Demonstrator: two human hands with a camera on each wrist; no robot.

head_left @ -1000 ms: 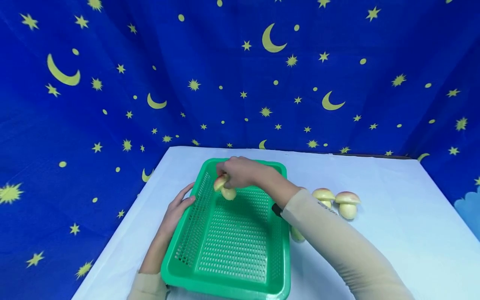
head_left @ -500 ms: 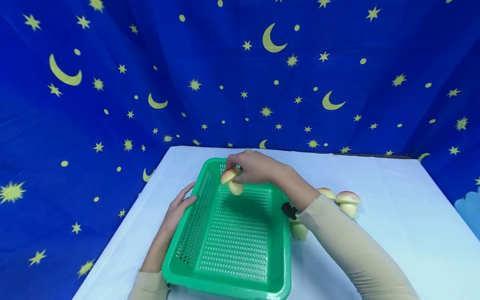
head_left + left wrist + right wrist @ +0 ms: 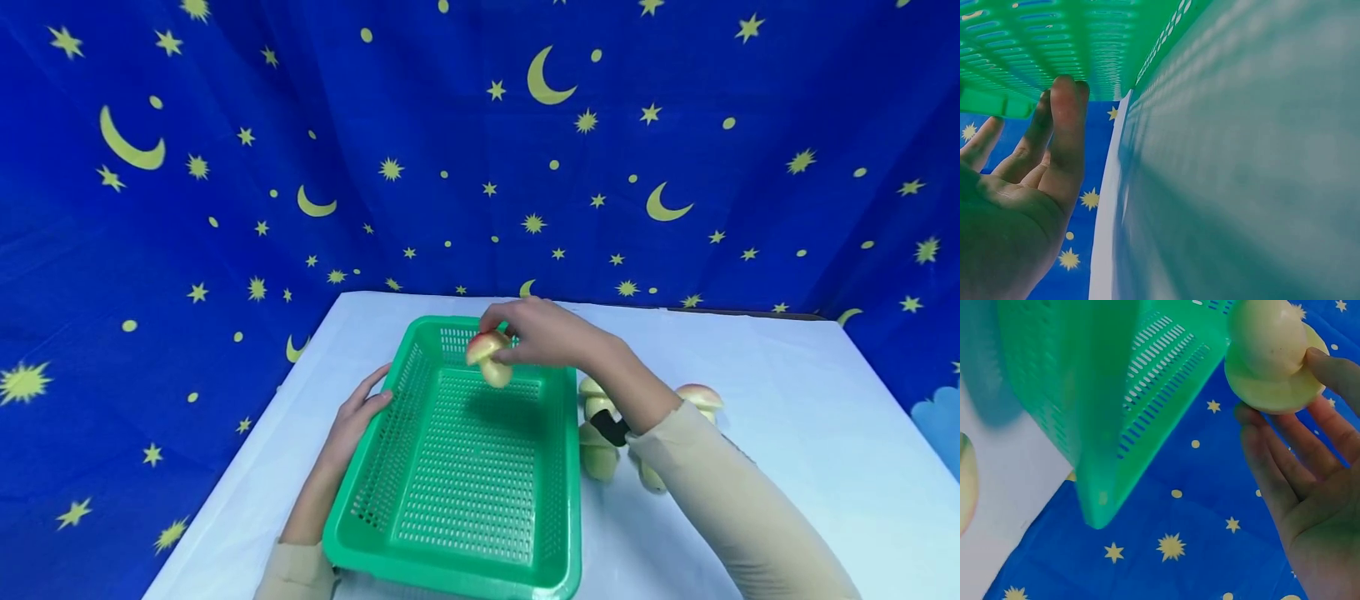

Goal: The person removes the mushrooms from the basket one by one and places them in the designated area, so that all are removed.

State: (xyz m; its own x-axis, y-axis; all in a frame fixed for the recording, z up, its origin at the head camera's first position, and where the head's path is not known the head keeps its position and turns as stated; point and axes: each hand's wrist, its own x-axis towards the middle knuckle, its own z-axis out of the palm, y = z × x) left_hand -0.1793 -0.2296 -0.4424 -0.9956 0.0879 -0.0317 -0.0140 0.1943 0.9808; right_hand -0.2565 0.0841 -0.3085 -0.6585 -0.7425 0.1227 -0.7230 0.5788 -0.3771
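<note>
In the head view, my right hand [image 3: 547, 329] pinches a mushroom [image 3: 495, 371] with a red-and-yellow cap, probably a toy one, above the far part of the green basket [image 3: 450, 571]. The right wrist view has the thumb on one side of this mushroom [image 3: 1269, 340] and the fingers under its cap. Nothing lies on the visible basket floor. My left hand [image 3: 356, 425] touches the basket's left side near the rim. From the left wrist view, the fingers of that hand [image 3: 1029, 181] reach up fairly straight, with tips against the perforated wall.
Several more mushrooms stand right of the basket, among them one by its wall [image 3: 600, 458] and one farther right [image 3: 699, 397]; my right forearm partly covers them. A white-covered table [image 3: 795, 417] lies underneath. Behind it hangs a blue star-and-moon curtain [image 3: 450, 125].
My right hand has moved rightward over the basket with the mushroom still pinched, rising slightly. More mushrooms beside the basket have come into view. The left hand and basket stay nearly still.
</note>
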